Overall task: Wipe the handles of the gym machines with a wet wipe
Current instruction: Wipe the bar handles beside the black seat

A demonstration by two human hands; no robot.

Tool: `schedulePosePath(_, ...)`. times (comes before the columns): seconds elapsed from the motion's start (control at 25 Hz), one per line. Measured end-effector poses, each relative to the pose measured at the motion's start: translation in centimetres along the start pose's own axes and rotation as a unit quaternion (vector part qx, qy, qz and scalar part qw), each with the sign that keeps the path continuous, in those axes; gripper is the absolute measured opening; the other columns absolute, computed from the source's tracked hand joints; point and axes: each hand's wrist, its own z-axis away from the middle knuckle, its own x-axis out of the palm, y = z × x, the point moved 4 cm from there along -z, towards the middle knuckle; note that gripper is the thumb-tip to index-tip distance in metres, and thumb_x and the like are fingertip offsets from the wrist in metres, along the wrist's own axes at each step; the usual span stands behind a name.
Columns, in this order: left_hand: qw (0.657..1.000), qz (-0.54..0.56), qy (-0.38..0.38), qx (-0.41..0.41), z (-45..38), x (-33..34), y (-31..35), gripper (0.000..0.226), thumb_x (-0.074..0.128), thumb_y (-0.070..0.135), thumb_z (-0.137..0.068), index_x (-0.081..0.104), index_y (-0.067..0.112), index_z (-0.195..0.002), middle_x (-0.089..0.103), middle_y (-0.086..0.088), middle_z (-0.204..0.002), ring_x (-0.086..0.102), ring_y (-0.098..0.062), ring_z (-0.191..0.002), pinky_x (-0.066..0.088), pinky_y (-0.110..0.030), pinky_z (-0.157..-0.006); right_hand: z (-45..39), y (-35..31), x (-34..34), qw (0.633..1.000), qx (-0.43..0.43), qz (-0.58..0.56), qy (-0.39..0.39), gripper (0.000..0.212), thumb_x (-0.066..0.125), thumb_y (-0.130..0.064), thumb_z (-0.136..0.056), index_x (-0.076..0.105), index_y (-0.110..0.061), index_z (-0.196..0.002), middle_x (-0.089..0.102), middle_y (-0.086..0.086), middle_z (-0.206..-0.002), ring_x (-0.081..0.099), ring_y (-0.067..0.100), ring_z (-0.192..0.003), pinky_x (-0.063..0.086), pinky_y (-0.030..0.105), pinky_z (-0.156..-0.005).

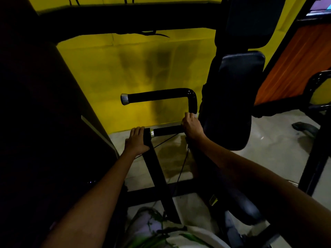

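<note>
Dim gym corner, seen from above, with two bare arms reaching forward.

Right hand (192, 126): fingers curled tight around the upright part of the bent black gym handle with a silver end cap (157, 97), just under its shiny bend. A small bit of white wet wipe (194, 114) pinched there, peeking out past the knuckles, pressed against the black tube. Most of the wipe hidden inside the hand.

Left hand (137, 141): fingers straight and laid flat over the end of the lower black bar with a silver ring (162, 131), palm against the black block at its tip. Resting there, not wrapped around.

Lower bar running across between the two hands. Upper handle sticking out to the left, silver cap at its free end, well above the left hand.

Just right of the right hand, a tall black padded seat back (232, 97). Behind the handles, a yellow wall with dark marks (143, 68). Below, a pale tiled floor (268, 149) and the black metal frame legs (157, 167) of the machine, with a thin black cable (182, 165) hanging down. On the far right, an orange-brown wooden panel (295, 63). At the bottom, white cloth with green print (161, 233), too dark to tell more.
</note>
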Motion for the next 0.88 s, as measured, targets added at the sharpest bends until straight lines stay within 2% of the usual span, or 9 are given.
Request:
schedulePosePath(0.12, 1.000, -0.003, -0.009, -0.007, 0.2, 0.1, 0.1, 0.098, 0.071, 0.028, -0.080, 0.005, 0.013, -0.150, 0.008, -0.006, -0.156, 0.000, -0.024, -0.145, 0.034, -0.048, -0.105, 0.9, -0.8, 1.2, 0.999, 0.020, -0.038, -0.014, 0.029, 0.040, 0.004, -0.092, 0.057, 0.002, -0.115, 0.052, 0.015, -0.111, 0.053, 0.028, -0.101, 0.049, 0.030, -0.082)
schedulePosePath(0.2, 1.000, -0.008, -0.020, -0.011, 0.4, 0.3, 0.1, 0.101, 0.072, 0.030, -0.080, 0.002, 0.014, -0.151, 0.004, -0.004, -0.157, -0.003, -0.024, -0.145, 0.033, -0.049, -0.104, 1.3, -1.3, 1.4, 0.992, 0.065, -0.103, -0.028, 0.030, 0.039, 0.006, -0.093, 0.053, 0.004, -0.119, 0.048, 0.019, -0.116, 0.049, 0.030, -0.107, 0.049, 0.034, -0.087)
schedulePosePath(0.32, 0.999, -0.016, -0.042, -0.018, 0.7, 0.4, 0.0, 0.110, 0.074, 0.034, -0.078, -0.006, 0.016, -0.151, -0.007, -0.002, -0.158, -0.012, -0.024, -0.145, 0.028, -0.054, -0.106, 1.0, -1.7, 0.6, 0.959, 0.168, -0.224, -0.040, 0.028, 0.043, 0.006, -0.093, 0.053, 0.005, -0.119, 0.047, 0.021, -0.122, 0.049, 0.029, -0.109, 0.046, 0.033, -0.089)
schedulePosePath(0.4, 0.998, -0.008, -0.063, -0.021, 0.6, 0.4, 0.2, 0.116, 0.076, 0.034, -0.076, -0.012, 0.017, -0.150, -0.016, -0.001, -0.157, -0.019, -0.023, -0.143, 0.023, -0.056, -0.108, 0.7, -2.3, 0.6, 0.939, 0.201, -0.275, -0.050, 0.027, 0.041, 0.007, -0.092, 0.053, 0.005, -0.117, 0.048, 0.022, -0.122, 0.051, 0.030, -0.106, 0.046, 0.033, -0.086)
schedulePosePath(0.52, 0.997, 0.002, -0.079, -0.020, 0.6, 0.3, 0.2, 0.118, 0.076, 0.033, -0.076, -0.015, 0.017, -0.149, -0.019, 0.000, -0.157, -0.022, -0.022, -0.143, 0.020, -0.057, -0.108, -0.2, -5.6, 0.5, 0.927, 0.169, -0.330, -0.062, 0.026, 0.039, 0.004, -0.093, 0.054, 0.004, -0.115, 0.050, 0.022, -0.121, 0.052, 0.031, -0.106, 0.044, 0.031, -0.082)
schedulePosePath(0.68, 0.996, -0.018, -0.083, -0.030, 0.6, -0.2, 0.1, 0.109, 0.071, 0.031, -0.081, -0.013, 0.016, -0.149, -0.018, -0.002, -0.157, -0.019, -0.024, -0.143, 0.020, -0.055, -0.109, -1.1, -7.1, -0.3, 0.900, 0.144, -0.406, -0.065, 0.026, 0.043, 0.005, -0.091, 0.060, 0.005, -0.110, 0.057, 0.023, -0.115, 0.058, 0.034, -0.104, 0.046, 0.036, -0.085)
schedulePosePath(0.76, 0.996, -0.039, -0.075, -0.040, 1.1, -0.2, 0.6, 0.106, 0.067, 0.032, -0.085, -0.014, 0.013, -0.149, -0.019, -0.006, -0.156, -0.018, -0.025, -0.144, 0.014, -0.052, -0.113, -0.8, -6.1, -0.1, 0.882, 0.107, -0.450, -0.093, 0.028, 0.049, 0.006, -0.089, 0.063, 0.004, -0.114, 0.062, 0.020, -0.118, 0.058, 0.030, -0.111, 0.044, 0.031, -0.090)
schedulePosePath(0.88, 0.995, -0.085, -0.017, -0.056, 2.9, 1.0, 2.0, 0.104, 0.062, 0.041, -0.087, -0.015, 0.007, -0.148, -0.019, -0.010, -0.156, -0.015, -0.026, -0.144, 0.001, -0.047, -0.116, 1.7, -4.5, 0.5, 0.864, 0.099, -0.479, -0.118, 0.029, 0.055, 0.001, -0.089, 0.062, 0.003, -0.117, 0.062, 0.016, -0.121, 0.057, 0.027, -0.114, 0.044, 0.028, -0.086)
